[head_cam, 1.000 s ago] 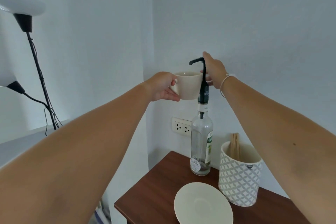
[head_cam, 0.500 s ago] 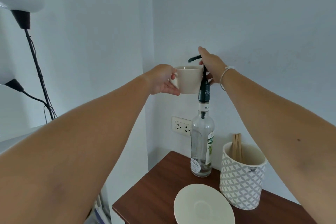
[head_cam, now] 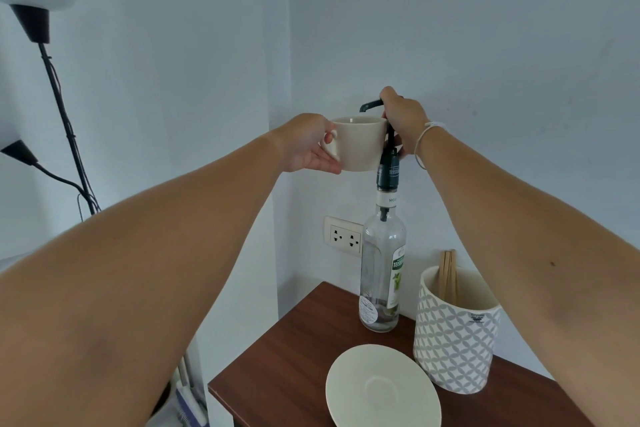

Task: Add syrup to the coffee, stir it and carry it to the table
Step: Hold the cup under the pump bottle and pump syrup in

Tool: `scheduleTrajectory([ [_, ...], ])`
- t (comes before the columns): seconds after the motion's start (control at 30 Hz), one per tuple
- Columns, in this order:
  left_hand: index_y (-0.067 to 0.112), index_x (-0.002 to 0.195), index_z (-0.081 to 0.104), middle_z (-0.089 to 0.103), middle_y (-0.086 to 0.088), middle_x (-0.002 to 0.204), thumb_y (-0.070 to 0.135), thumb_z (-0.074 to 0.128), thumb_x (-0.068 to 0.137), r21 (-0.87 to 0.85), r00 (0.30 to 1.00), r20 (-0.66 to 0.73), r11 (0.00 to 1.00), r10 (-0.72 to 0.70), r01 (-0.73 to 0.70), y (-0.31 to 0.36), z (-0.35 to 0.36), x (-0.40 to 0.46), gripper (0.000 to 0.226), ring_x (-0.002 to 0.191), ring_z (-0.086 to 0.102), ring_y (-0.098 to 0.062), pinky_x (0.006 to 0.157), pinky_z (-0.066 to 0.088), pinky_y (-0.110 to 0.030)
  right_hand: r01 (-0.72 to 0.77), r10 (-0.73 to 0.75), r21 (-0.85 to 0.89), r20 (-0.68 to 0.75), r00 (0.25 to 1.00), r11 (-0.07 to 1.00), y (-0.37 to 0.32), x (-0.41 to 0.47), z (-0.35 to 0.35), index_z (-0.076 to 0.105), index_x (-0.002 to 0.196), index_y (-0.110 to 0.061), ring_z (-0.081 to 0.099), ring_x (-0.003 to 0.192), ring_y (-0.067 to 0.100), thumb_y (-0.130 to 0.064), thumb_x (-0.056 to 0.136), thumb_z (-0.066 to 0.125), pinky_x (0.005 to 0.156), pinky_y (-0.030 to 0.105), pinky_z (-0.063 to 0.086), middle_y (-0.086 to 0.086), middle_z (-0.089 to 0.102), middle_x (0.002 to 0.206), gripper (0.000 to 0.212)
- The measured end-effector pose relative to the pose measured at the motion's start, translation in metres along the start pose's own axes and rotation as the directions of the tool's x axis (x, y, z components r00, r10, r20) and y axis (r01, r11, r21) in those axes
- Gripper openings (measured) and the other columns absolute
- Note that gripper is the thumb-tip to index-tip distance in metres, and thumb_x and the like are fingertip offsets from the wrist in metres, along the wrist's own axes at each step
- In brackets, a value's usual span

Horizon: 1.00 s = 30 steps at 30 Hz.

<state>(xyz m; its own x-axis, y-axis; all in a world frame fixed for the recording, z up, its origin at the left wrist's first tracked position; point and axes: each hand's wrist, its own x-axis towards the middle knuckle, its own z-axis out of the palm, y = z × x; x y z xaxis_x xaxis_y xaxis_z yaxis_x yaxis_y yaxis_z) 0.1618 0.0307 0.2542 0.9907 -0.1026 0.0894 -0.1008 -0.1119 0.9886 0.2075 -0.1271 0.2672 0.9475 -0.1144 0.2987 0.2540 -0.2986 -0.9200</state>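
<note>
A cream coffee cup (head_cam: 360,144) is held up in the air by its handle in my left hand (head_cam: 308,146), just under the black spout of the pump. The tall clear glass syrup bottle (head_cam: 382,270) stands on the brown table (head_cam: 287,357), its dark green pump (head_cam: 388,170) rising beside the cup. My right hand (head_cam: 403,121) lies over the pump head, its fingers curled around it. What is inside the cup is hidden from this angle.
A cream saucer (head_cam: 382,388) lies at the table's front. A patterned white pot (head_cam: 457,333) with wooden stir sticks (head_cam: 447,274) stands at the right. A wall socket (head_cam: 343,236) sits behind the bottle. A black floor lamp (head_cam: 59,97) stands at the left.
My right hand has closed down over the pump head, which was pushed lower half a second ago. The cup stays under the spout in my left hand.
</note>
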Motion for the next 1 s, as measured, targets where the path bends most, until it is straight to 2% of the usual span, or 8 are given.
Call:
scheduleTrajectory([
  [0.2, 0.007, 0.069, 0.043, 0.056, -0.024, 0.091, 0.012, 0.039, 0.095, -0.003, 1.0, 0.003, 1.0, -0.009, 0.009, -0.0007, -0.0012, -0.0007, 0.027, 0.077, 0.065, -0.037, 0.058, 0.06, -0.032, 0.0, 0.0, 0.011, -0.034, 0.999, 1.0, -0.0006, -0.002, 0.0034, 0.039, 0.07, -0.015, 0.046, 0.06, 0.022, -0.036, 0.086, 0.037, 0.052, 0.026, 0.041, 0.002, 0.041, 0.067, 0.027],
  [0.33, 0.007, 0.069, 0.042, 0.056, -0.027, 0.094, 0.012, 0.039, 0.095, -0.002, 1.0, -0.001, 1.0, -0.014, 0.014, 0.0, -0.0012, -0.0013, 0.027, 0.078, 0.065, -0.037, 0.058, 0.06, -0.032, 0.014, -0.012, 0.029, -0.065, 0.998, 0.999, -0.0013, -0.0041, 0.0053, 0.039, 0.067, -0.016, 0.045, 0.072, 0.023, -0.036, 0.085, 0.038, 0.065, 0.033, 0.044, 0.001, 0.04, 0.067, 0.027],
  [0.53, 0.007, 0.068, 0.042, 0.054, -0.026, 0.096, 0.011, 0.039, 0.095, -0.006, 1.0, 0.003, 1.0, -0.007, 0.007, 0.0009, -0.0015, -0.0029, 0.027, 0.076, 0.064, -0.037, 0.055, 0.06, -0.033, 0.021, -0.018, 0.035, -0.073, 0.997, 0.999, -0.0009, -0.0052, 0.0051, 0.038, 0.066, -0.016, 0.044, 0.064, 0.02, -0.034, 0.087, 0.038, 0.054, 0.029, 0.042, 0.001, 0.04, 0.068, 0.028],
  [1.0, 0.008, 0.066, 0.04, 0.056, -0.03, 0.093, 0.011, 0.039, 0.095, -0.007, 1.0, 0.002, 1.0, -0.027, 0.027, -0.0046, -0.0008, -0.0037, 0.029, 0.077, 0.065, -0.038, 0.06, 0.059, -0.034, 0.049, -0.047, 0.007, -0.113, 0.992, 0.999, 0.0038, -0.0053, 0.006, 0.036, 0.061, -0.017, 0.039, 0.055, 0.016, -0.034, 0.085, 0.041, 0.057, 0.027, 0.037, -0.001, 0.037, 0.062, 0.03],
])
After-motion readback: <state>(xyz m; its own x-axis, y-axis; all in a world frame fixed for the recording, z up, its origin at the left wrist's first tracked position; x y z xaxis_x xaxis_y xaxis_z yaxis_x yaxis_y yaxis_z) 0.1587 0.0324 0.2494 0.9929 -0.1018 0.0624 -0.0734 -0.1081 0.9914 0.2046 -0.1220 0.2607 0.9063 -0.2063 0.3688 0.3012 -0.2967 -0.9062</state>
